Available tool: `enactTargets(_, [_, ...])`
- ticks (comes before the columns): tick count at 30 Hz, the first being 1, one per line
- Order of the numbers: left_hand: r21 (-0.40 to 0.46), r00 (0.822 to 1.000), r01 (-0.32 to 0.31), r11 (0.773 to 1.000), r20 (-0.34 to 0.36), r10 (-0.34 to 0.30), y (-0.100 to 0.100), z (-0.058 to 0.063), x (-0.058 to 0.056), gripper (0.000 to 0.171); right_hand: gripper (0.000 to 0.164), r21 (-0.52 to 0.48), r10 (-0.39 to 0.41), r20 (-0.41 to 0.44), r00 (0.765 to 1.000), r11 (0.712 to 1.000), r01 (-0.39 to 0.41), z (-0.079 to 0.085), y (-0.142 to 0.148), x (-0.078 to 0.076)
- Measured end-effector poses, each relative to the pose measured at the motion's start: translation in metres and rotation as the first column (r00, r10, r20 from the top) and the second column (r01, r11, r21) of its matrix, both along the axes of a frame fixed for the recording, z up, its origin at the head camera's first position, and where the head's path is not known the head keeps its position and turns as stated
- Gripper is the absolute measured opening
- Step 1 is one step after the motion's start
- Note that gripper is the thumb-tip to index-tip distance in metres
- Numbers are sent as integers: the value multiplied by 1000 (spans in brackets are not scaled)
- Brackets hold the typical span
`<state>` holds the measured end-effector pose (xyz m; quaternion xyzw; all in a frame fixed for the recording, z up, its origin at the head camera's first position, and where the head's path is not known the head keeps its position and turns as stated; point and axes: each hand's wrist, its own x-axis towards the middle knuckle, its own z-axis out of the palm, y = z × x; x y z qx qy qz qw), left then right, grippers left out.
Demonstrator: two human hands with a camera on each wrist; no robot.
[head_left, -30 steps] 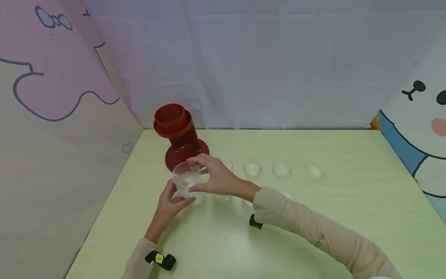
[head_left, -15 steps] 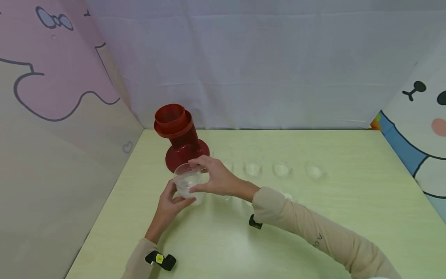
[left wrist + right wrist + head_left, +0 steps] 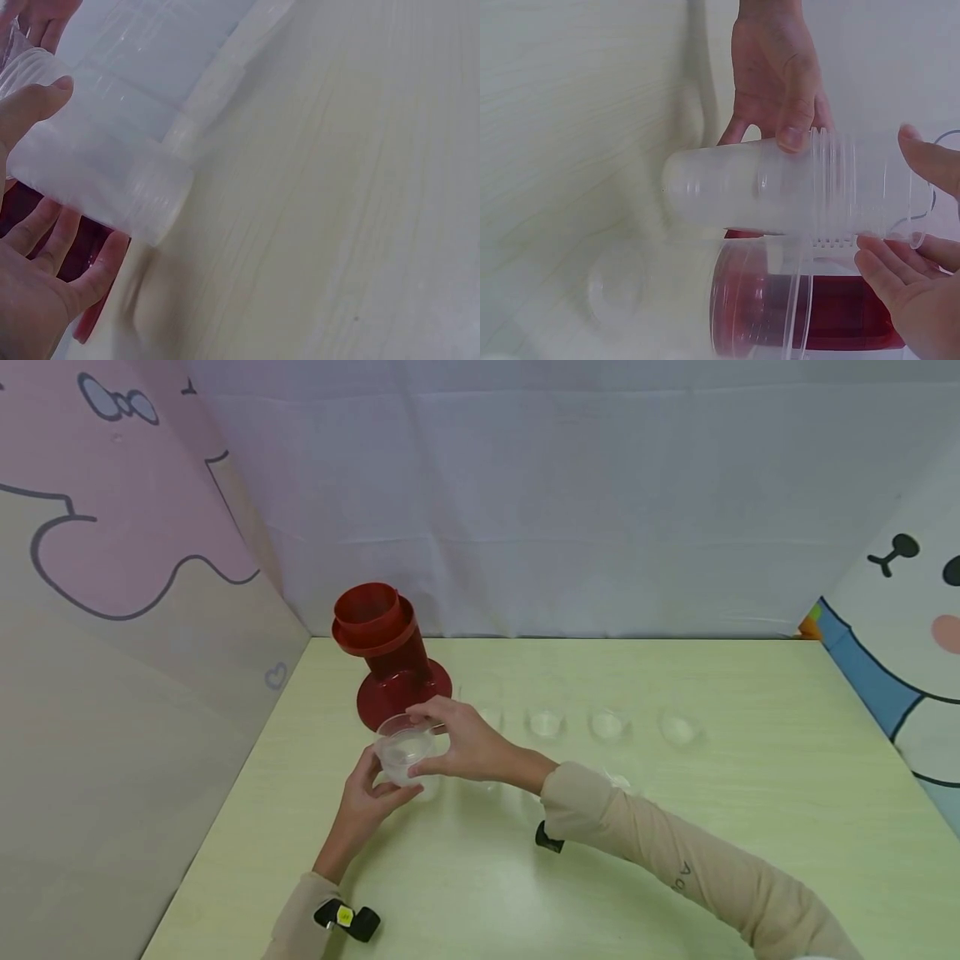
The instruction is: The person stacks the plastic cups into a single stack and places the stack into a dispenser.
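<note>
In the head view a stack of clear plastic cups [image 3: 392, 763] stands upright between the hands. My left hand [image 3: 363, 806] grips the lower part of the stack from the near left, with the thumb and fingers [image 3: 103, 274] round its sides. From the right, my right hand [image 3: 478, 743] holds the uppermost cup [image 3: 889, 184] near its rim, thumb on one side and fingers on the other. That cup sits partly inside the stack, above several closely nested rims [image 3: 829, 184]. The stack's base is just above or on the table; which, I cannot tell.
A red plastic stand [image 3: 397, 672] with a round base and open tube top stands just behind the stack. Several clear cups [image 3: 544, 723] stand in rows on the pale table [image 3: 465, 893] to the right, some hidden by the right arm. A white cloth wall closes the back.
My right hand and the uppermost cup's rim have shifted slightly down and toward me. My left hand has hardly moved and keeps its grip on the stack.
</note>
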<state>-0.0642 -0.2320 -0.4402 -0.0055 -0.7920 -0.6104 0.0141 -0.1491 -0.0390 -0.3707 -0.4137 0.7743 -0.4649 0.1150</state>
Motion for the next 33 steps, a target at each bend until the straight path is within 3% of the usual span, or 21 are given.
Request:
enactTargets(13, [40, 1000, 14, 999, -19, -14, -1, -1, -1, 73, 64, 74, -31, -90, 995, 997, 37, -7, -1, 1])
enactTargets(20, [30, 1000, 12, 999, -16, -11, -1, -1, -1, 74, 65, 148, -47, -62, 997, 987, 56, -8, 0, 2])
enactTargets(33, [0, 1000, -4, 1000, -3, 4, 1, 2, -1, 74, 57, 146, -53, -79, 995, 987, 64, -9, 0, 5])
